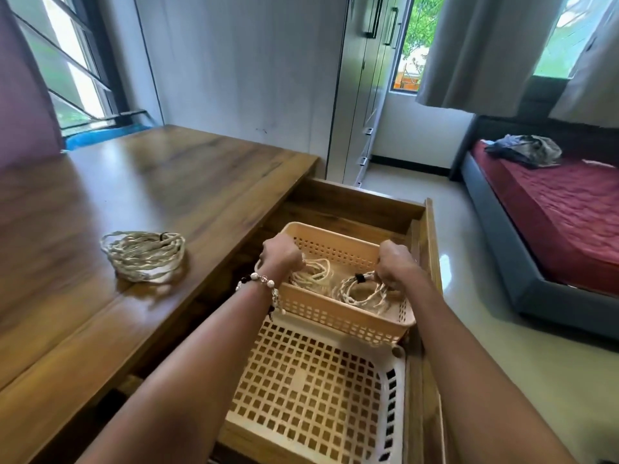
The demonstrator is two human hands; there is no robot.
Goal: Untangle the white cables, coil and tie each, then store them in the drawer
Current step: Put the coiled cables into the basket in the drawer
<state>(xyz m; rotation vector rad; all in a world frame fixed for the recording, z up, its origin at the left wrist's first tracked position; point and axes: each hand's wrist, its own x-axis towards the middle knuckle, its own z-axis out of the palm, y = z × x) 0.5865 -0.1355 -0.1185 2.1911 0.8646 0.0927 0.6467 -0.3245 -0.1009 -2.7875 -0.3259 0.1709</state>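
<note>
Tied coil (144, 254) of twisted white cable on glossy wood desk (100, 182). Left hand (279, 254) grips second coil (313, 272), right hand (395, 266) grips third coil (360, 289), both in perforated orange plastic basket (338, 318) inside open drawer (351, 199).

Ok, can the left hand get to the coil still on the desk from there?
Probably yes. The coiled cable lies alone on the desk top, just left of the open drawer, nothing over it. But the left hand must first release its grip on the coil in the basket.
</note>
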